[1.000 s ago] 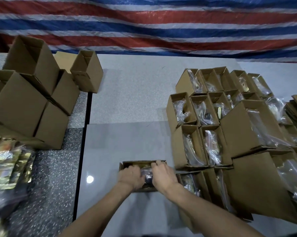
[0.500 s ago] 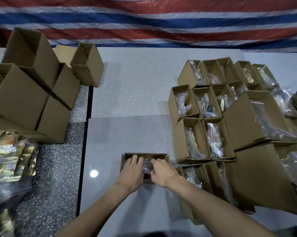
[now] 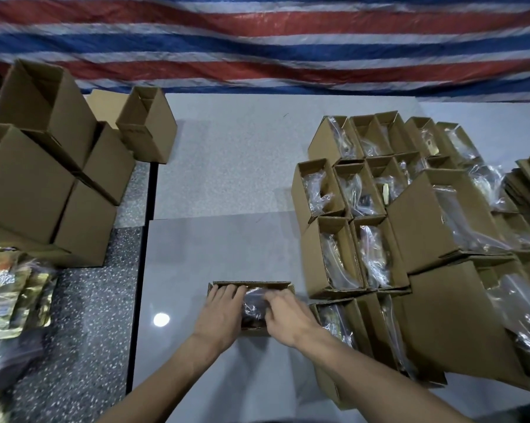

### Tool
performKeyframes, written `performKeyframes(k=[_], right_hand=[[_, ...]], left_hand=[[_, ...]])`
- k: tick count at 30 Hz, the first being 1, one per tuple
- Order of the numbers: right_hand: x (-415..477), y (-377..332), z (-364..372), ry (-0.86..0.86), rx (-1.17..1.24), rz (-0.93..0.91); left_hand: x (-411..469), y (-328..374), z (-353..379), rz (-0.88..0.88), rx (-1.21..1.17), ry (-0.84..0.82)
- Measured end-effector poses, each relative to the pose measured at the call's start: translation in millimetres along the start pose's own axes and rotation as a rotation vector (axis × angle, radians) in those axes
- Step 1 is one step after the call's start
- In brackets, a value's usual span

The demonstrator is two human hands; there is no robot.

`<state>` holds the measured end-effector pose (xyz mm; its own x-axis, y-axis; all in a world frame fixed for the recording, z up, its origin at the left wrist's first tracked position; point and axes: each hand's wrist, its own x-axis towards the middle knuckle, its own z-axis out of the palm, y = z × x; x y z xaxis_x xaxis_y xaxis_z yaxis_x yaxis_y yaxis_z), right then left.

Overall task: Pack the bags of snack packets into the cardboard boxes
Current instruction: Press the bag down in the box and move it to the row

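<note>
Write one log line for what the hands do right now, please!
step: packing | left hand: flat on bag | right hand: pressing bag | box: open, on floor | filled boxes: right

backdrop: striped red, white and blue tarp (image 3: 257, 41) ahead of me | floor: pale glossy tiles (image 3: 227, 178) | left: dark speckled strip (image 3: 83, 315)

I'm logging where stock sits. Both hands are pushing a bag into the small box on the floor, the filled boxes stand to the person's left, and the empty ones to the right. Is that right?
Not quite: the sides are swapped. In the head view the filled boxes stand to the person's right and the empty boxes to the left. The rest holds: left hand and right hand press a bag into the small box.
</note>
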<state>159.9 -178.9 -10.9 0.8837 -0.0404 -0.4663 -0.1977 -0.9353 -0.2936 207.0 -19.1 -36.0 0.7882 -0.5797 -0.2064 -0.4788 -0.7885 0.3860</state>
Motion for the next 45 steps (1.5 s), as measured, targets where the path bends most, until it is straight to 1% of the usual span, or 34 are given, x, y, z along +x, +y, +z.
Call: performKeyframes(k=[2,3,4,5,6,8,9,10,11,12,15,18,20,22,26,30,32,35,38,41,43,45], right_hand=[[-4.0,6.8,2.7,0.178,-0.008,-0.002],[-5.6,8.9,3.5,0.235,0.0,0.051],[-6.3,9.9,3.1,0.25,0.021,0.137],[-5.7,11.2,2.6,0.225,0.058,0.239],[-4.1,12.4,1.8,0.168,0.092,0.328],[-0.4,15.6,1.0,0.04,0.135,0.423],[1.4,17.2,1.4,0.003,0.17,0.441],[2.6,18.4,2.2,-0.015,0.206,0.446],[3.9,19.2,3.4,-0.022,0.237,0.446],[4.9,19.6,4.1,-0.022,0.261,0.444],[7.3,20.4,2.1,-0.006,0.311,0.448],[9.3,24.4,-4.2,0.016,0.333,0.435],[11.5,26.2,-10.0,0.026,0.361,0.4],[15.5,26.9,-16.0,0.035,0.394,0.362],[23.0,26.0,-27.8,0.058,0.369,0.294],[25.7,21.0,-26.7,0.127,0.328,0.284],[25.0,19.0,-18.9,0.146,0.33,0.302],[24.1,12.8,-1.9,0.097,0.29,0.335],[26.5,6.5,10.4,0.068,0.261,0.406],[30.3,6.3,12.9,0.074,0.258,0.445],[31.6,7.1,13.3,0.076,0.246,0.445],[31.7,6.2,14.8,0.073,0.236,0.434]], left_hand=[[-9.4,-9.0,-5.2,-0.001,0.009,0.166],[-14.2,-14.6,-5.4,-0.058,0.011,0.245],[-19.3,-19.7,-5.2,-0.145,-0.003,0.282],[-23.8,-23.9,-5.1,-0.252,-0.042,0.285],[-26.6,-27.7,-3.9,-0.375,-0.118,0.248],[-27.6,-33.4,2.3,-0.623,-0.37,0.066],[-26.8,-34.8,4.1,-0.708,-0.5,-0.025],[-25.4,-35.1,6.0,-0.746,-0.609,-0.091],[-23.9,-35.1,7.7,-0.746,-0.685,-0.114],[-21.8,-35.3,9.8,-0.729,-0.708,-0.114],[-14.9,-37.0,11.3,-0.698,-0.683,-0.119],[-10.4,-42.2,8.2,-0.717,-0.784,-0.16],[-10.5,-45.5,3.8,-0.732,-0.865,-0.143],[-12.2,-47.4,-0.3,-0.74,-0.919,-0.092],[-11.0,-45.9,-3.2,-0.699,-0.806,-0.049],[-7.4,-44.4,-1.5,-0.662,-0.541,-0.019],[-5.0,-43.3,-0.6,-0.684,-0.495,0.035],[-1.2,-39.6,-0.3,-0.749,-0.461,0.066],[-1.6,-39.3,1.9,-0.732,-0.532,-0.018],[-7.5,-45.4,1.6,-0.692,-0.689,-0.107],[-10.9,-50.5,1.2,-0.712,-0.776,-0.124],[-10.5,-51.5,2.1,-0.731,-0.755,-0.117]])
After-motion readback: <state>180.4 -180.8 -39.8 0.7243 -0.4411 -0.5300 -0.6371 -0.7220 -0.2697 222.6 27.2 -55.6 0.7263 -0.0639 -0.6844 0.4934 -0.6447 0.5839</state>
